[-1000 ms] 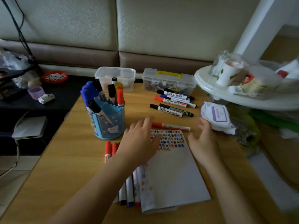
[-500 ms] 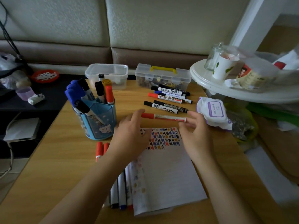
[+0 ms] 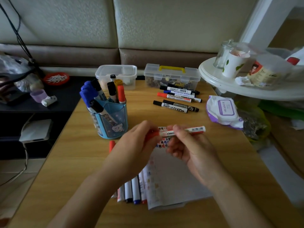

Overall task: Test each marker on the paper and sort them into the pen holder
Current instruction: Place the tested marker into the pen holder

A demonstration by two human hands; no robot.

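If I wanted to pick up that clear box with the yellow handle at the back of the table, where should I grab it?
Probably by the yellow handle, coming straight down from above. It sits across the middle of the lid of the clear box, so the load should hang level. Markers lie along its front, which crowds a grab from that side.

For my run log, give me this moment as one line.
red marker: held over paper | left hand: grips red end | right hand: grips barrel
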